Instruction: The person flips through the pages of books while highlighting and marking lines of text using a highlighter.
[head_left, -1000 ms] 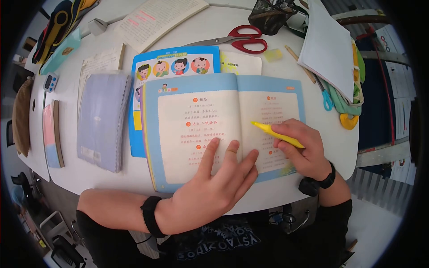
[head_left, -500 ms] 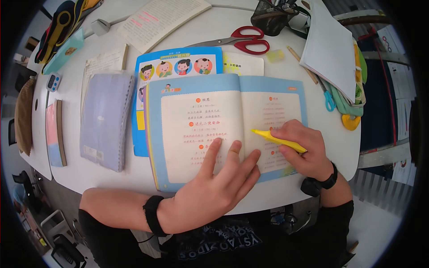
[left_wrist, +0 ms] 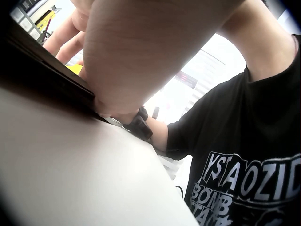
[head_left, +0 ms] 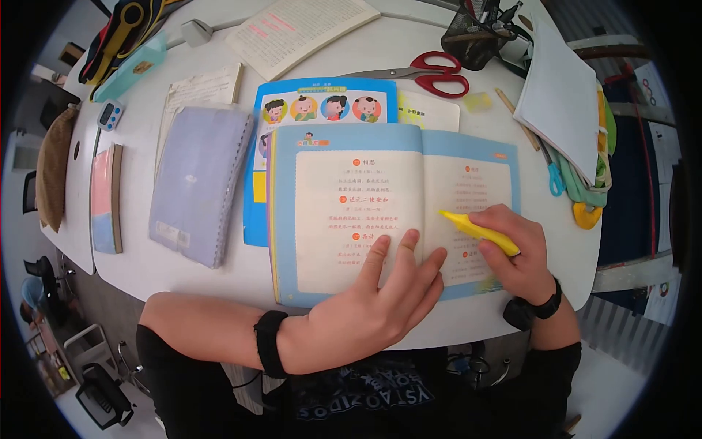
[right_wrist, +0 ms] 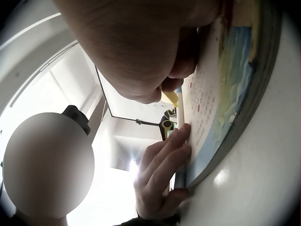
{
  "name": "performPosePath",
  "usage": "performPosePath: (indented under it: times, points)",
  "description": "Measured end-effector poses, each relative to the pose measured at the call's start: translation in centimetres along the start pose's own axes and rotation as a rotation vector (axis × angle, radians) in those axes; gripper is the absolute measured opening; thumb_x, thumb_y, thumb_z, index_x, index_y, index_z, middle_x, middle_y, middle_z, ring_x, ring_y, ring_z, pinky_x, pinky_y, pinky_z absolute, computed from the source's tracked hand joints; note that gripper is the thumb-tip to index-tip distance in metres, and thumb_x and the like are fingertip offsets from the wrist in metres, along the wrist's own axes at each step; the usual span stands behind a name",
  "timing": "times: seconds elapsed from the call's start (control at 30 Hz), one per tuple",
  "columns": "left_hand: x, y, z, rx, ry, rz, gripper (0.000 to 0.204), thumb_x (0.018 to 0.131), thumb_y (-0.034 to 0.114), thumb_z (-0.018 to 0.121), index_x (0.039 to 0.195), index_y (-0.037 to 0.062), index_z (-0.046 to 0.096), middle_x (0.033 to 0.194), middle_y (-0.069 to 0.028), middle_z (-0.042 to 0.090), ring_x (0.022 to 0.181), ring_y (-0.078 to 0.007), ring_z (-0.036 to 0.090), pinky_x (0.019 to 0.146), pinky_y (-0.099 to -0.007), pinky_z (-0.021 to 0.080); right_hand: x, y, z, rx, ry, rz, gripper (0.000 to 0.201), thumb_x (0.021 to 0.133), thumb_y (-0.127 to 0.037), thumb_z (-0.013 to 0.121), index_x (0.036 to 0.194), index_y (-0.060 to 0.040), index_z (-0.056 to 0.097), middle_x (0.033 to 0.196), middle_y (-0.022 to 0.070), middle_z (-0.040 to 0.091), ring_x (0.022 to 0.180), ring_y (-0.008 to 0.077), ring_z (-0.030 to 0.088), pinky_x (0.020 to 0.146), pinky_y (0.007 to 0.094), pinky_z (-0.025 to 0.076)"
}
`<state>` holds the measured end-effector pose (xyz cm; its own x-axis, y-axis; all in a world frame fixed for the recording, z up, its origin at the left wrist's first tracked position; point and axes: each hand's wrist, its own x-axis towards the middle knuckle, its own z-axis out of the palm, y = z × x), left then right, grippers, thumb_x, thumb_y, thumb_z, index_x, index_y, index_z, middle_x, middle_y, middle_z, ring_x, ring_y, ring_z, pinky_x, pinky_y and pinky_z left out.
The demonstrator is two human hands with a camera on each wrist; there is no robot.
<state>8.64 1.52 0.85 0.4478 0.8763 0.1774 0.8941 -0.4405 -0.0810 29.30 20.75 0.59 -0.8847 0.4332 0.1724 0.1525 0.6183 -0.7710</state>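
Observation:
An open book (head_left: pixel 351 278) with blue-bordered pages lies on the table. The left hand (head_left: pixel 376 311) rests with spread fingers on the lower part of its left page and across the middle fold. Above the right page, the right hand (head_left: pixel 519 256) pinches a yellow highlighter (head_left: pixel 479 233) between thumb and fingers, its tip pointing left toward the fold. In the right wrist view the highlighter (right_wrist: pixel 170 97) shows below the right hand (right_wrist: pixel 141 52), with the left hand (right_wrist: pixel 162 174) on the page beyond. The left wrist view shows the left hand (left_wrist: pixel 84 28) over the book's edge.
Under the open book lies a blue book (head_left: pixel 256 219) with cartoon faces. A purple notebook (head_left: pixel 197 183) is to the left. Red-handled scissors (head_left: pixel 439 73), a mesh pen holder (head_left: pixel 475 36) and white papers (head_left: pixel 559 95) lie beyond. A timer (head_left: pixel 110 115) stands at the far left.
The head view has shifted, so the table's things appear further right. Both hands keep much the same pose; the left fingertips sit slightly lower on the page, uncovering more print.

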Motion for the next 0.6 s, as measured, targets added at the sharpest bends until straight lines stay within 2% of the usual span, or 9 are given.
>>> performPosePath:
  times: [0.6]
  points:
    - [0.07, -0.06, -0.04, -0.048, 0.023, -0.019, 0.033, 0.095, 0.023, 0.060, 0.125, 0.0100, 0.069, 0.150, -0.0149, 0.058, 0.127, -0.0469, 0.059, 0.100, -0.0522, 0.058, -0.01, -0.05, -0.14, -0.001, -0.029, -0.025, 0.039, 0.089, 0.004, 0.065, 0.127, -0.0009, 0.071, 0.103, 0.0147, 0.072, 0.086, 0.0274, 0.068, 0.078, 0.0335, 0.055]
